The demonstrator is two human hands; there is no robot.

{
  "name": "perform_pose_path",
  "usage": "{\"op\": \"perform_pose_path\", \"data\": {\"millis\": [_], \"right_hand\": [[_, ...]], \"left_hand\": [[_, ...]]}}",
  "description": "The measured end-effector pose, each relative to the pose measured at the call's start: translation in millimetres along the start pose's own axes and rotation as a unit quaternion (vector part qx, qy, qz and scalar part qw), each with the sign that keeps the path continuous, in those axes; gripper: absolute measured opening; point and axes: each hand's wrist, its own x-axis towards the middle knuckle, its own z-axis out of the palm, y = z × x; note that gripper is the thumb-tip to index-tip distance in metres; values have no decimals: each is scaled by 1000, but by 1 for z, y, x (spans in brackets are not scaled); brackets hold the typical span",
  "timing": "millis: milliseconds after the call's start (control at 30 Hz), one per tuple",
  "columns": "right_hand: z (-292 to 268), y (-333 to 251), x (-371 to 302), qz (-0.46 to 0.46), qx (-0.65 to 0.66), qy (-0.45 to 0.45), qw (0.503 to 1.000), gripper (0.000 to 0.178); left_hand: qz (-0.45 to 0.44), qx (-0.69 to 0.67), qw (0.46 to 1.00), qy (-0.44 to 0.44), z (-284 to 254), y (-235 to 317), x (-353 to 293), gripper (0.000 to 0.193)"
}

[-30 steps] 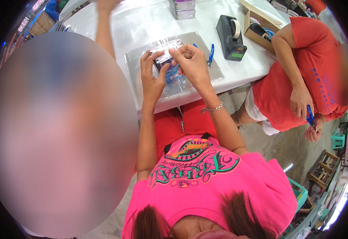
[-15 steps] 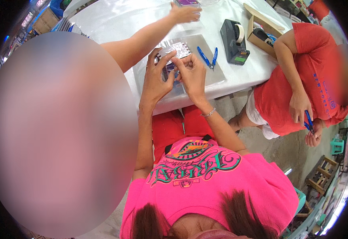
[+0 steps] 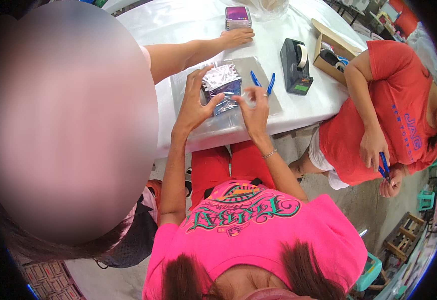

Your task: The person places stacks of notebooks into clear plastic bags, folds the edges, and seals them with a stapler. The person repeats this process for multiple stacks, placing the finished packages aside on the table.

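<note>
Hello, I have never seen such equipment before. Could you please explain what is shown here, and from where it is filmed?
There is no machine: two bare hands do the work. A wide fisheye camera on the person's head looks down, so straight edges bend. The left hand holds a shiny wrapped pack at its left side. The right hand is open beside it; whether it touches is unclear. On the white table lie a blue-handled cutter, a black tape dispenser and a purple-topped stack. Another person's hand is next to that stack. On the right, a co-worker in red holds a similar cutter.
</note>
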Motion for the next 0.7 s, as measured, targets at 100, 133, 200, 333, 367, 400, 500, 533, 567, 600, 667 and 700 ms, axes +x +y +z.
{"op": "perform_pose_path", "data": {"millis": [100,133,200,333,367,400,500,533,567,600,667,700], "right_hand": [[-10,7,29,-45,78,-3,996,49],[-14,4,40,-38,120,-30,992,48],[-15,11,59,7,230,-113,967,50],[-20,17,57,34,220,-290,931,72],[-13,25,54,21,196,-307,931,74],[-4,42,48,10,170,-321,932,76],[0,57,45,50,217,-373,901,83],[-2,59,43,53,201,-375,903,84],[-3,60,42,57,185,-377,906,84],[-6,57,44,64,212,-367,904,85],[-9,51,49,77,267,-345,896,87],[-7,48,49,76,248,-348,901,88]], "left_hand": [[-7,18,1000,-10,-1,0,5,79],[-6,31,999,-18,-3,-2,8,82],[11,86,995,-52,-6,2,16,83],[-7,121,984,-131,-8,12,37,81],[-25,131,981,-142,-9,13,41,80],[-40,139,977,-157,-7,14,46,79],[-41,199,964,-173,-4,13,52,81],[-46,199,963,-178,-4,16,53,82],[-50,199,961,-183,-5,19,55,82],[-53,208,958,-189,-5,21,55,83],[-61,228,951,-198,-6,25,58,84],[-59,235,948,-204,-8,24,58,84]]}}
